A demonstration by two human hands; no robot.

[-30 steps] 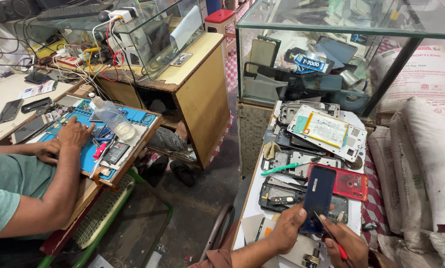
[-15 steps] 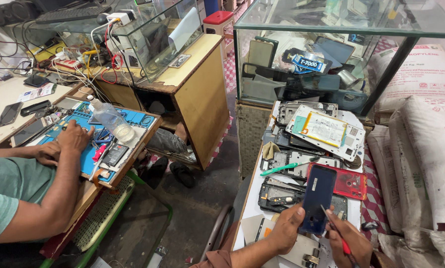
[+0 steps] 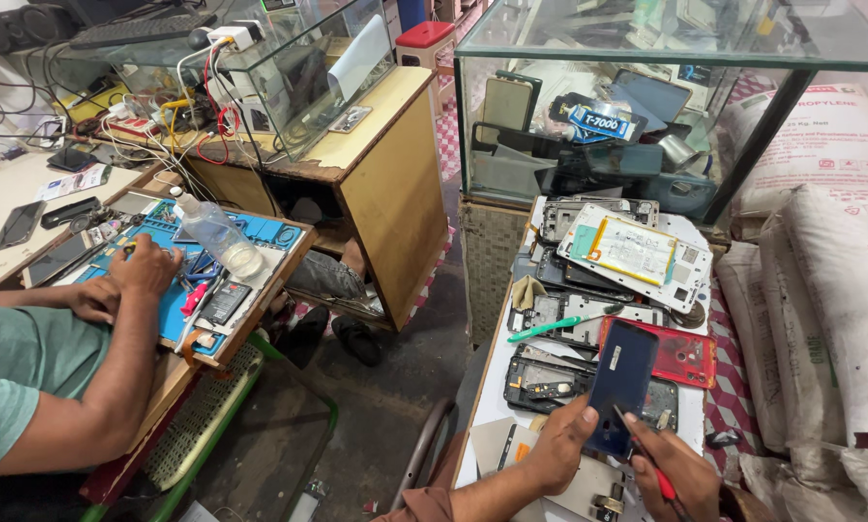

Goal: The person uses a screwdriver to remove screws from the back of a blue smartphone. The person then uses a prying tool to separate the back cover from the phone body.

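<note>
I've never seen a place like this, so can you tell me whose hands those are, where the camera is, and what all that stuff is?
The camera sits on a person's head and looks down at their own hands. The left hand holds a dark blue phone upright. The right hand holds a thin red tool against the phone's lower edge. On the white table lie opened phones, a red phone back and a green tool. Behind stands a glass case. On the left, another person works over a blue mat beside a clear bottle.

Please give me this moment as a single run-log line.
left hand: holds dark blue phone tilted up | right hand: red-handled tool tip at phone's lower edge | around: opened phones, green tool on table
</note>
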